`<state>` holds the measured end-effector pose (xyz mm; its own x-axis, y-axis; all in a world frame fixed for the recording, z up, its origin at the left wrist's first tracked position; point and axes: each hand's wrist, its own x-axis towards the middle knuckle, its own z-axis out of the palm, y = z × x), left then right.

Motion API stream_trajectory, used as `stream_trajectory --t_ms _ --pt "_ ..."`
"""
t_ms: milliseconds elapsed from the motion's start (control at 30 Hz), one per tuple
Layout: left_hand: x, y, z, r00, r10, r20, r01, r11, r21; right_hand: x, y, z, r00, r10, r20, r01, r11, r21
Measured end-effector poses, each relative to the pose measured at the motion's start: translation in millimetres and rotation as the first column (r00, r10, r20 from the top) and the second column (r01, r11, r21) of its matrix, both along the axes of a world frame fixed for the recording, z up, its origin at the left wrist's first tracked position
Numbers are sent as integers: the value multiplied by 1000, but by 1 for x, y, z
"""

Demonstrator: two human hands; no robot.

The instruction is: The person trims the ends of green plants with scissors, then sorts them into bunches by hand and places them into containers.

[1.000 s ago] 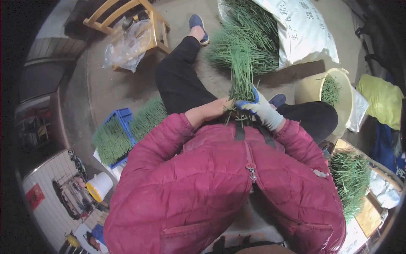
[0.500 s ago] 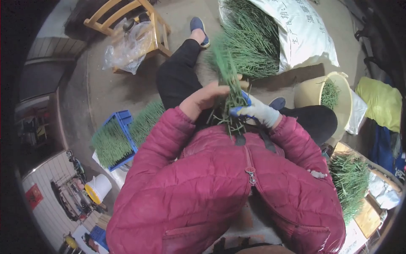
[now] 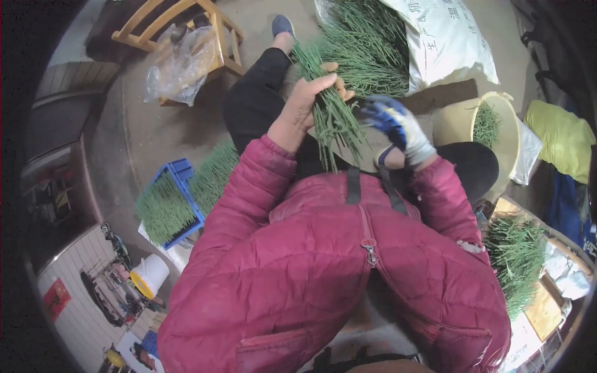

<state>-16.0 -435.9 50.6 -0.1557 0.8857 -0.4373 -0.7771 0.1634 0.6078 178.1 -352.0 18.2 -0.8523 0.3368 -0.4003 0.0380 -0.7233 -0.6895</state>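
My bare left hand [image 3: 316,99] is closed around a bunch of thin green stalks [image 3: 339,121], held slantwise above my lap. The tops point up and left; the lower ends fan out toward my jacket. Just right of the bunch is my right hand [image 3: 398,127], in a white and blue glove. It stands apart from the stalks with its fingers loosely apart, their tips blurred, and no stalk shows in it. Beyond my hands lies a large heap of the same green stalks [image 3: 367,53], spilling from a white printed sack [image 3: 444,43].
A cream bucket [image 3: 451,127] with green bits stands right of my knee. To the left are a blue crate [image 3: 181,177] of stalks and a wooden chair [image 3: 233,43] with plastic bags. More stalks [image 3: 515,258] lie at the lower right. A white bucket [image 3: 152,273] stands lower left.
My right hand has left the bunch's lower end and moved right and up. My left hand, still gripping the stalks, has risen slightly left, and the bunch now leans.
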Motion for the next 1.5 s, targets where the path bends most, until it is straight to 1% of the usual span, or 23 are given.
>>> stream_trajectory --t_ms 67,100,200,267,300,367,400,467,500,633,700,800,867,900,1000,1100,1167,1200,1300,1333,1367,1400,1500 --pt "0 3 0 996 92 -5 -92 996 -22 11 8 9 976 -185 116 143 943 299" --pt "1 4 -3 994 109 -2 -109 994 -28 14 8 16 961 -239 140 173 912 373" --pt "8 12 -11 998 55 -39 -57 996 -65 6 -2 41 973 -184 141 81 840 537" --pt "16 12 -1 994 53 -92 -62 993 -98 0 -8 34 980 -60 189 -71 783 618" --pt "19 11 3 993 53 -107 -65 992 -107 -4 -11 32 979 -29 201 -108 764 636" --pt "23 8 7 983 -52 -178 22 986 -167 -16 -19 30 963 132 237 -224 878 423" --pt "21 5 5 977 -80 -195 43 982 -185 -19 -23 29 956 173 238 -253 896 364" --pt "11 -3 -9 944 -150 -293 82 969 -231 -20 -28 24 952 117 284 -175 966 188" --pt "9 -9 -13 934 -169 -314 92 965 -246 -19 -29 24 949 105 298 -152 978 141" --pt "18 -35 -22 954 -224 -199 181 960 -215 -2 -25 39 956 158 247 -239 908 343" --pt "28 -41 -13 971 -173 -163 136 966 -218 3 -22 44 945 236 226 -318 827 465" --pt "37 -42 -10 959 -166 -228 110 965 -238 -1 -24 46 863 359 356 -497 730 470" --pt "41 -39 -6 935 -208 -288 159 970 -184 -11 -33 34 937 212 277 -307 880 364" --pt "40 -37 -6 926 -221 -305 176 970 -169 -13 -33 29 951 167 259 -251 908 336" --pt "28 -37 -13 935 -278 -220 251 957 -144 -11 -24 15 951 134 279 -206 946 249" --pt "17 -42 -22 950 -310 -35 297 933 -201 5 1 19 889 246 386 -325 933 155" --pt "21 -42 -32 967 -251 -41 240 954 -181 14 6 23 874 421 242 -485 776 404" --pt "23 -41 -32 971 -235 -42 224 959 -175 14 5 26 857 468 213 -511 722 466" --pt "31 -40 -15 951 -309 -18 306 948 -84 3 -13 22 891 359 278 -454 698 553" --pt "35 -38 -11 945 -318 -77 313 947 -75 -1 -20 6 941 281 188 -336 836 434" --pt "39 -37 -7 935 -327 -137 321 945 -67 -4 -27 -10 977 180 111 -205 935 289" --pt "39 -35 -7 928 -333 -170 327 943 -63 -6 -29 -11 990 122 77 -136 968 210" --pt "30 -34 -21 916 -361 -177 332 927 -173 -6 -21 21 958 181 223 -248 913 323"
